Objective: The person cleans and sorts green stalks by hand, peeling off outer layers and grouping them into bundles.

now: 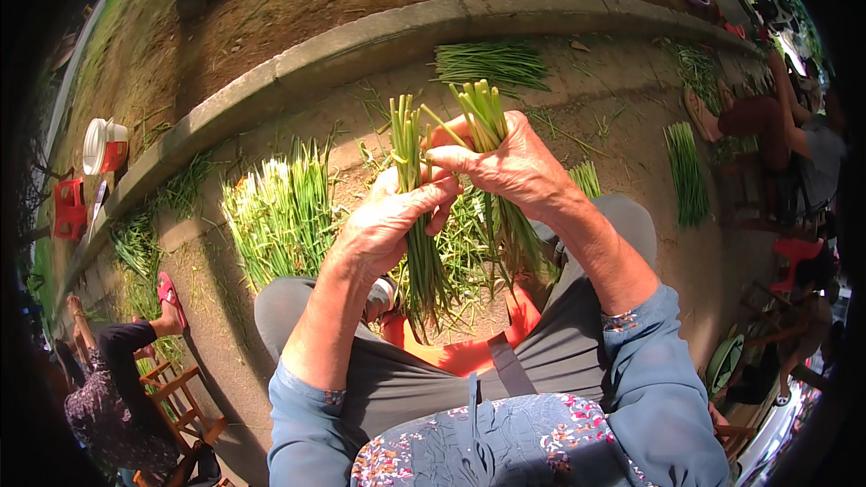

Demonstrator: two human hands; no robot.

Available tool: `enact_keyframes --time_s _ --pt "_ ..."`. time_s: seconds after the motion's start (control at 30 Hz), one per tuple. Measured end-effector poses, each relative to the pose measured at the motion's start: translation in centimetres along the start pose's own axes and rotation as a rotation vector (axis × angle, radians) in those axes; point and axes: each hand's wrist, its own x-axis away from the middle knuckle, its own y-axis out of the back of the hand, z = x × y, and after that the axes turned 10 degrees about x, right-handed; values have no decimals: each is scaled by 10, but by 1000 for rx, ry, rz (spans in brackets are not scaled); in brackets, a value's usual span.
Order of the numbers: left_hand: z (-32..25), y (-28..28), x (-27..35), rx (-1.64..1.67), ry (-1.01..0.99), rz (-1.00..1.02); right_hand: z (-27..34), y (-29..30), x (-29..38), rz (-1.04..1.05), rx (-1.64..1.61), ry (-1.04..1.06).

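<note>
My left hand [379, 230] is closed around a bunch of thin green vegetable stalks [427, 277], pale cut ends up and darker tips hanging down. Beside it, my right hand [517, 166] grips a second, thicker-looking bunch [482, 111] the same way. One loose stalk [443, 125] slants out at the right thumb and forefinger, and the fingers of both hands nearly meet there. Below, between my knees, loose trimmings [467, 243] cover the ground. A large pile of stalks [277, 216] lies left of my hands, its pale ends facing up.
Beyond my hands, a stalk pile [490, 66] lies by the concrete kerb [379, 37]. Another bundle [687, 172] rests at right. Seated people are at left [118, 392] and right [812, 149]. A white bucket [105, 147] and a red plastic stool [70, 208] stand past the kerb.
</note>
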Motion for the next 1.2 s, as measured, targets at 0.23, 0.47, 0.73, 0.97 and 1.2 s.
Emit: enact_keyframes --time_s 0.23,0.47,0.73,0.97,1.2 --pt "-5 -2 5 132 88 13 4 15 2 -137 -106 -88" --pt "-7 -1 6 -1 55 5 5 24 -1 -176 -221 -84" --pt "-3 1 2 -2 22 28 6 16 -1 -132 -266 -23" --pt "-3 -7 2 2 -3 -75 3 16 -1 -141 -254 25" --pt "-8 19 6 -45 -78 -143 6 41 -6 -250 -345 59"
